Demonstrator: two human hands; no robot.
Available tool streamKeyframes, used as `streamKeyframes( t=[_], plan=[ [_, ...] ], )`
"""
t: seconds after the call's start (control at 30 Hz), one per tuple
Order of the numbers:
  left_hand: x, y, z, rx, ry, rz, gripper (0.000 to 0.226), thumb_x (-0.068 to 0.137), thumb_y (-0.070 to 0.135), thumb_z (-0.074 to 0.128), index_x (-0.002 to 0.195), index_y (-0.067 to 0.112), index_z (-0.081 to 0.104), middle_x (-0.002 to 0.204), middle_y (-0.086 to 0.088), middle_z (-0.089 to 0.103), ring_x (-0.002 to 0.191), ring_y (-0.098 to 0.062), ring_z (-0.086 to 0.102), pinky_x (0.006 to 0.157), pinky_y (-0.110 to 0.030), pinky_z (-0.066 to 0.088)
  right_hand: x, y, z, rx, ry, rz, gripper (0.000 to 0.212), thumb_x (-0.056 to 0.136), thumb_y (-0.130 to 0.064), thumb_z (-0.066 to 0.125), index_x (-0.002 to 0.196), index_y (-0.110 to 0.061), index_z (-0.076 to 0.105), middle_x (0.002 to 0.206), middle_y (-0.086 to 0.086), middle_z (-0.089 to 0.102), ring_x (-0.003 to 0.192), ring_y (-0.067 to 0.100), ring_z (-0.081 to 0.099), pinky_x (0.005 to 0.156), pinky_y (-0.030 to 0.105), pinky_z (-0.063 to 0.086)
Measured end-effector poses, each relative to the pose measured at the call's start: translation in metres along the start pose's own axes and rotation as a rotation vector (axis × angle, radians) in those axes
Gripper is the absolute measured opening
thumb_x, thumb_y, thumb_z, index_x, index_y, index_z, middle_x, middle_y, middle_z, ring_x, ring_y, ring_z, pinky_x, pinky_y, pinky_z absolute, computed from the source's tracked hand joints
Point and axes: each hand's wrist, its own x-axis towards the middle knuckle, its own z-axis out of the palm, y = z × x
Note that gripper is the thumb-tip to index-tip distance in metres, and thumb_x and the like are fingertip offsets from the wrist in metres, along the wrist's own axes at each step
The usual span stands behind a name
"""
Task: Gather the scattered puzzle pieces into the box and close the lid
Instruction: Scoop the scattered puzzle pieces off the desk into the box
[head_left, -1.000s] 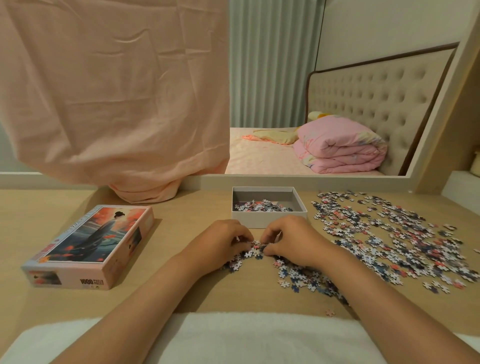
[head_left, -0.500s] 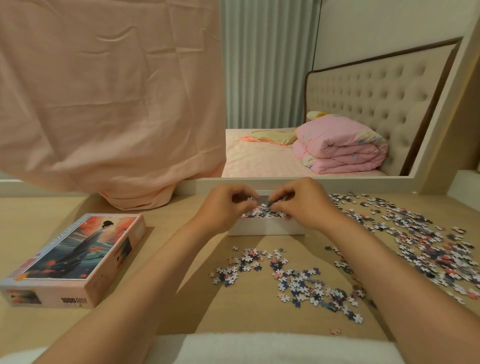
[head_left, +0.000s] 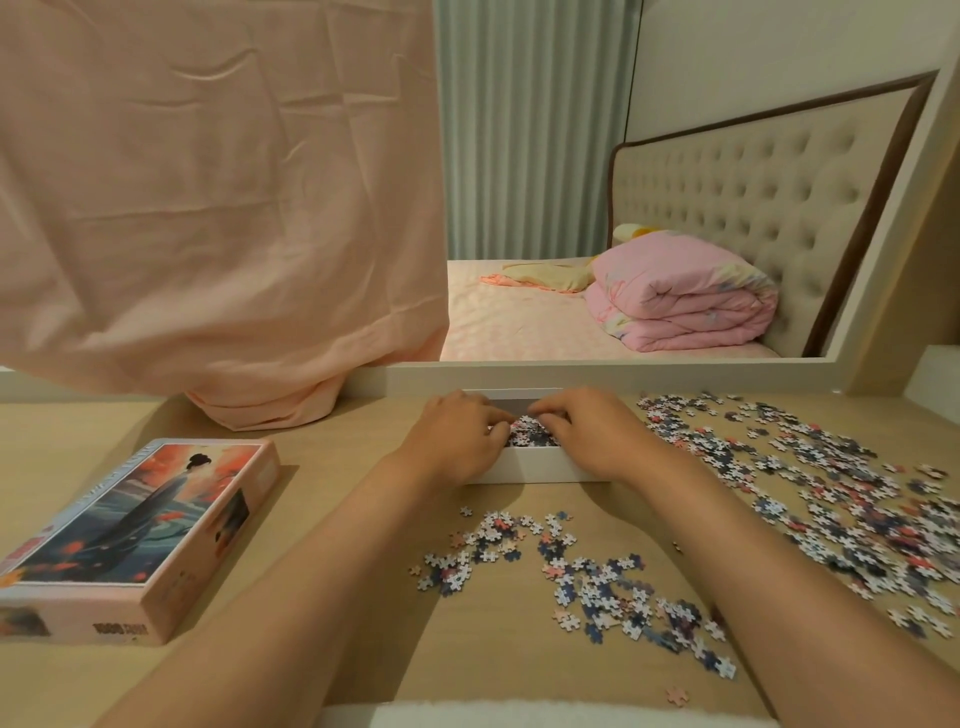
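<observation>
"Over the box (head_left: 535, 466) at the back of the table (head_left: 322, 519), both hands. Left hand (head_left: 457, 441) and right hand (head_left: 592, 436), fingers bent inward, tips nearly meeting above the pile of puzzle pieces (head_left: 530, 435) inside. Holding any? Cannot tell, the knuckles hide it."

"Step?"

"Dropping a handful, I'd judge. To do it well: hands low, inside the walls, let go over the middle so nothing bounces over the rim. After that, sweep rather than pinch. Take the near cluster (head_left: 571, 571) first, cupped palms pushing it together, then the big spread (head_left: 831, 493) on the right. One stray piece (head_left: 676, 695) sits by the table's front edge, easy to miss."

"How far along?"

"Early. Most pieces lie on the table. The lid (head_left: 140, 530) lies well apart on the left, picture side up."

"Any writing?"

"Lid's side reads '1000'; the next word is blurred. A faint line runs along the top edge, unreadable. Picture shows a robed figure with orange-red blotches. No brand legible."
</observation>
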Motion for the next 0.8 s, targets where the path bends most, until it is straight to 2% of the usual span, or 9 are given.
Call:
streamKeyframes(
  t=[0.1,0.2,0.27,0.33,0.43,0.53,0.6,0.7,0.8],
  plan=[
    [-0.007,-0.001,-0.008,-0.024,0.085,0.017,0.037,0.100,0.037,0.040,0.130,0.032,0.060,0.129,0.004,0.058,0.119,-0.020,0.046,0.099,-0.038,0.032,-0.008,-0.011,-0.009,0.020,0.034,-0.023,0.027,0.100,-0.022,0.053,0.122,-0.023,0.069,0.116,-0.001,0.071,0.099,0.014,0.062,0.081,0.023,0.040],
    [-0.027,-0.002,-0.019,-0.111,0.230,0.069,0.029,0.096,0.035,0.049,0.120,0.032,0.066,0.111,0.009,0.060,0.105,-0.015,0.051,0.091,-0.037,0.040,-0.021,-0.023,-0.019,0.044,0.056,-0.076,0.023,0.099,-0.024,0.056,0.115,-0.027,0.072,0.105,-0.006,0.073,0.083,0.006,0.059,0.076,0.023,0.043],
    [-0.048,-0.002,-0.023,-0.158,0.259,0.108,0.023,0.095,0.035,0.051,0.110,0.035,0.067,0.098,0.016,0.054,0.095,-0.010,0.051,0.083,-0.035,0.044,-0.032,-0.030,-0.025,0.057,-0.004,-0.097,0.020,0.097,-0.025,0.058,0.110,-0.031,0.073,0.101,-0.014,0.071,0.076,-0.006,0.055,0.068,0.015,0.040],
    [-0.070,-0.002,-0.024,-0.172,0.190,0.106,0.019,0.095,0.037,0.051,0.106,0.036,0.066,0.095,0.019,0.050,0.090,-0.005,0.050,0.080,-0.034,0.046,-0.044,-0.034,-0.027,0.020,-0.140,-0.095,0.020,0.096,-0.028,0.061,0.112,-0.033,0.072,0.106,-0.017,0.068,0.080,-0.010,0.054,0.070,0.012,0.039],
    [-0.092,-0.005,-0.021,-0.141,-0.051,0.080,0.035,0.093,0.053,0.049,0.120,0.034,0.062,0.113,0.015,0.051,0.108,-0.005,0.049,0.095,-0.032,0.044,-0.061,-0.036,-0.025,-0.093,-0.356,-0.061,0.037,0.091,-0.032,0.067,0.127,-0.033,0.063,0.126,-0.012,0.063,0.103,0.001,0.060,0.085,0.020,0.045],
    [-0.106,-0.004,-0.014,-0.088,-0.233,0.090,0.069,0.087,0.069,0.046,0.145,0.031,0.041,0.144,0.013,0.036,0.134,-0.007,0.030,0.113,-0.030,0.028,-0.075,-0.035,-0.017,-0.228,-0.491,-0.005,0.065,0.084,-0.040,0.072,0.144,-0.029,0.047,0.141,-0.006,0.050,0.124,0.015,0.051,0.104,0.031,0.042],
    [-0.112,0.003,-0.005,-0.076,-0.266,0.119,0.079,0.086,0.071,0.046,0.151,0.030,0.029,0.154,0.012,0.025,0.141,-0.007,0.017,0.117,-0.026,0.017,-0.083,-0.035,-0.013,-0.241,-0.495,-0.009,0.068,0.085,-0.043,0.071,0.146,-0.030,0.044,0.141,-0.003,0.044,0.126,0.018,0.048,0.106,0.034,0.040],
    [-0.114,0.017,0.003,-0.255,-0.285,0.075,0.079,0.089,0.063,0.052,0.154,0.030,0.023,0.159,0.013,0.018,0.144,-0.001,0.008,0.113,-0.019,0.007,-0.090,-0.035,-0.010,-0.142,-0.455,-0.031,0.056,0.088,-0.035,0.070,0.140,-0.031,0.053,0.137,-0.007,0.050,0.117,0.012,0.052,0.099,0.026,0.041],
    [-0.113,0.029,0.000,-0.417,-0.274,0.112,0.068,0.091,0.050,0.059,0.150,0.032,0.031,0.153,0.016,0.033,0.139,0.001,0.025,0.110,-0.014,0.017,-0.093,-0.033,-0.012,-0.039,-0.437,-0.020,0.049,0.086,-0.032,0.073,0.133,-0.034,0.060,0.128,-0.014,0.059,0.104,0.002,0.055,0.098,0.025,0.046]
  ],
)
